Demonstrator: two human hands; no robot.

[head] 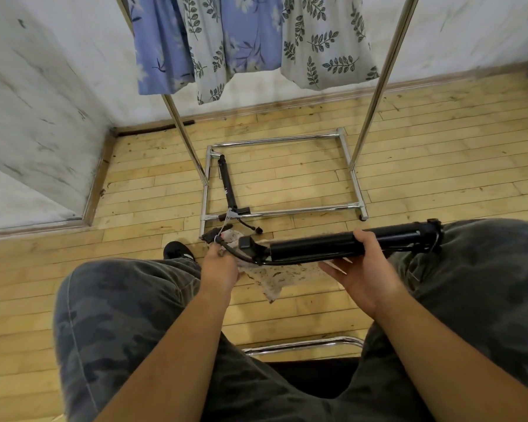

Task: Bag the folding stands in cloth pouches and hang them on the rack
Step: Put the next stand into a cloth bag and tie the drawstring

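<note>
Two black folding stands are in view. One folding stand (pixel 333 246) lies crosswise above the knees, with the right hand (pixel 363 275) curled under its tube and the thumb over the top. The left hand (pixel 218 266) grips the bunched edge of a leaf-print pouch (pixel 275 278), which sags beneath the stand's end (whether that end is inside, I cannot tell). The second stand (pixel 227 187) lies on the wooden floor within the base of the chrome rack (pixel 275 140). Four pouches hang above it: two blue pouches (pixel 159 44) and two grey leafy pouches (pixel 326 41).

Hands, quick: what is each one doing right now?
Left hand: holds the cloth pouch.
Right hand: grips the black folding stand.
</note>
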